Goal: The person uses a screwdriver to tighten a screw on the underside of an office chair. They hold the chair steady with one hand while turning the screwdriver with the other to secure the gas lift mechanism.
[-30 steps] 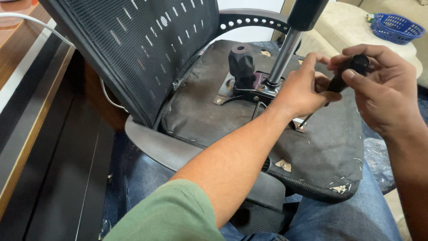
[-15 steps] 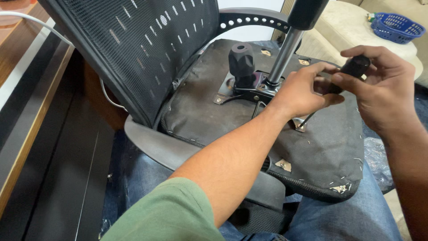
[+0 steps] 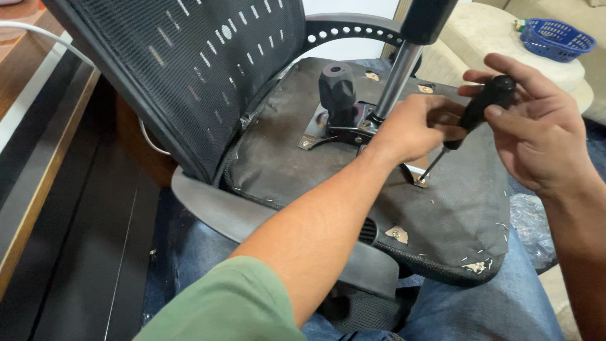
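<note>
Upturned chair seat (image 3: 303,158) across lap. Right hand (image 3: 536,132), at three o'clock, closed around screwdriver (image 3: 476,110), tip on bracket screw (image 3: 419,183); left hand (image 3: 410,129) pinching shaft. Mid-turn likely; next needs steady downward pressure. Blue basket (image 3: 555,41) beyond.

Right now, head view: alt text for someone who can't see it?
A person's right hand and left hand grip a black-handled screwdriver, its tip on a metal bracket under an upturned office chair seat lying across their lap. The chair's metal post and a black knob stick up beside the hands; a blue basket sits behind.
</note>
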